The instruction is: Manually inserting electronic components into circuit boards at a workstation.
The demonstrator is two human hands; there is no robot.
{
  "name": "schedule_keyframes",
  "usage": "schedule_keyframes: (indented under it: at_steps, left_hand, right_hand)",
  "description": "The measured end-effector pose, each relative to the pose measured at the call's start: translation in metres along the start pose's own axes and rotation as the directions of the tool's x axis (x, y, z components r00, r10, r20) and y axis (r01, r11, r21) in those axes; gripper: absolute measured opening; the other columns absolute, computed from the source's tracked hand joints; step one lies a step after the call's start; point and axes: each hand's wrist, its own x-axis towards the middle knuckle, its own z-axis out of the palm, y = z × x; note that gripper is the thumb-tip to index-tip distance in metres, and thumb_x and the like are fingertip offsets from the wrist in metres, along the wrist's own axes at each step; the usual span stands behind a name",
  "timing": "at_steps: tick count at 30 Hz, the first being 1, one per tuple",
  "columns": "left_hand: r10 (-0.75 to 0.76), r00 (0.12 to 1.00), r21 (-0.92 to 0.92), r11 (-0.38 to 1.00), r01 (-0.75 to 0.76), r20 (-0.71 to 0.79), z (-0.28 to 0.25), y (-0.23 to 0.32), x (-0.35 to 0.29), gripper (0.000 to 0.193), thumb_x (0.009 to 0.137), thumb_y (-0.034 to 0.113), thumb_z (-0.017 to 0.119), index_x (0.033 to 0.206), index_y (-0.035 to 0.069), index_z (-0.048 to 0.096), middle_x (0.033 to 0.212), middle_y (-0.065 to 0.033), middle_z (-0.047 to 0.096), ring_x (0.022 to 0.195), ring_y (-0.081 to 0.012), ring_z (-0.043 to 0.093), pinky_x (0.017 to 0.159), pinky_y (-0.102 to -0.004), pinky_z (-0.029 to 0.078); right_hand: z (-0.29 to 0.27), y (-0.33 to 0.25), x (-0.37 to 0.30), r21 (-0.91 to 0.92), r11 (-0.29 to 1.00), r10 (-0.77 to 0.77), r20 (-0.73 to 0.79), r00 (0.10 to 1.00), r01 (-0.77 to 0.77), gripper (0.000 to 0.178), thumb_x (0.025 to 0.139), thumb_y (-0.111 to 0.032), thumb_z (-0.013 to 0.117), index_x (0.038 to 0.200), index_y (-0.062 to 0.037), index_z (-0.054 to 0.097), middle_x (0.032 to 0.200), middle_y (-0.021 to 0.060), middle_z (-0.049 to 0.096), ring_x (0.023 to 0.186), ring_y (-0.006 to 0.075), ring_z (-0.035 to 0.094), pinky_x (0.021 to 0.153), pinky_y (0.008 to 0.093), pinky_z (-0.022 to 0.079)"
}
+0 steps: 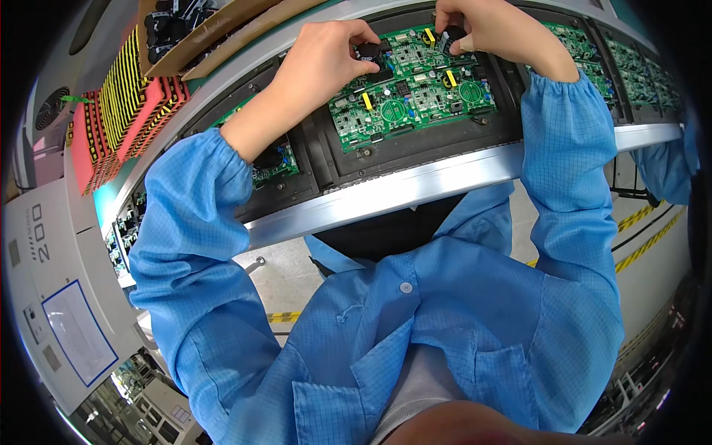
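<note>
A green circuit board point(411, 81) was laid in a black tray point(415, 152) on the moving line point(415, 185), right in front of the person. Many small parts were already seen standing on the board, such as yellow blocks and round green coils. Two more parts were being set in near its far edge, so the work looked partly done.

The left hand point(326, 63) was closed around a small black round part point(368, 52), pinched between thumb and fingers and pressed down on the board. The right hand point(482, 30) was closed the same way on another black round part point(452, 37). Other boards point(638, 74) were seen waiting beside it. Red and yellow striped packs point(126, 104) were stacked to the left.
</note>
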Motion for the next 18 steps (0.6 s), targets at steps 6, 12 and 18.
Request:
schedule_keyframes:
  at_steps: [6, 12, 18]
  left_hand:
    - [-0.012, 1.000, 0.035, 0.999, 0.011, 0.024, -0.003, 0.008, -0.002, 0.036, 0.071, 0.011, 0.087, 0.103, 0.002, 0.075, 0.090, -0.0187, 0.074, 0.084, -0.0357, 0.072, 0.078, -0.0416, 0.058]
    - [0.175, 0.983, 0.175, 0.968, -0.181, 0.046, -0.013, 0.001, 0.001, 0.033, 0.078, 0.016, 0.083, 0.107, 0.006, 0.074, 0.105, -0.0126, 0.072, 0.108, -0.0339, 0.065, 0.095, -0.0434, 0.053]
    - [0.256, 0.863, 0.458, 0.888, -0.032, -0.435, -0.095, -0.047, 0.040, 0.024, 0.096, 0.026, 0.065, 0.114, 0.012, 0.074, 0.104, -0.0151, 0.072, 0.105, -0.0375, 0.064, 0.094, -0.0467, 0.051]
  right_hand:
    - [0.035, 0.039, 0.009, 0.006, 0.992, -0.126, -0.156, 0.980, 0.128, 0.037, 0.069, 0.001, 0.086, 0.100, 0.0023, 0.065, 0.083, 0.0150, 0.068, 0.082, 0.0283, 0.068, 0.074, 0.0396, 0.053]
    - [0.030, 0.031, 0.004, 0.075, 0.993, -0.081, -0.135, 0.988, 0.092, 0.035, 0.068, 0.001, 0.086, 0.098, 0.0033, 0.067, 0.086, 0.0165, 0.068, 0.081, 0.0303, 0.067, 0.074, 0.0394, 0.054]
    - [0.032, 0.025, -0.001, 0.057, 0.996, -0.053, -0.144, 0.988, 0.062, 0.035, 0.068, 0.000, 0.087, 0.097, 0.0027, 0.069, 0.092, 0.0176, 0.070, 0.089, 0.0337, 0.069, 0.080, 0.0405, 0.056]
